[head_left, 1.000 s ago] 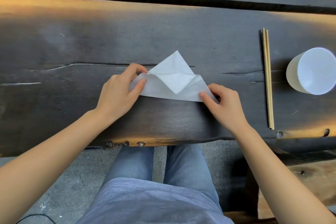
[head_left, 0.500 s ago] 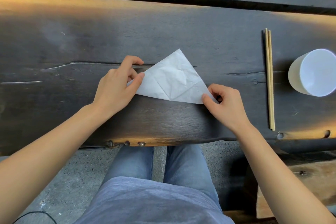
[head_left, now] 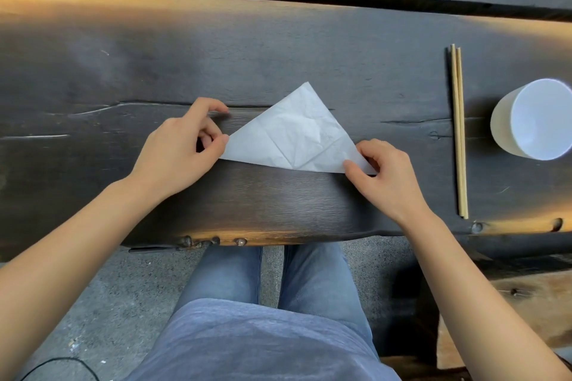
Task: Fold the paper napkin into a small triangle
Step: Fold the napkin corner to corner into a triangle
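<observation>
A white paper napkin [head_left: 297, 136] lies flat on the dark wooden table [head_left: 278, 49] as a creased triangle, its apex pointing away from me. My left hand [head_left: 179, 151] pinches the napkin's left corner between thumb and fingers. My right hand [head_left: 383, 173] pinches the right corner, thumb on top of the paper. The long folded edge runs between my two hands, nearest to me.
A pair of wooden chopsticks [head_left: 459, 133] lies lengthwise to the right of the napkin. A white cup [head_left: 535, 119] stands at the far right edge. The table's front edge [head_left: 263, 238] runs just below my wrists, above my lap.
The near flap, half lifted a second ago, has been folded over so the napkin lies as one flat triangle. Both hands stay at its left and right corners.
</observation>
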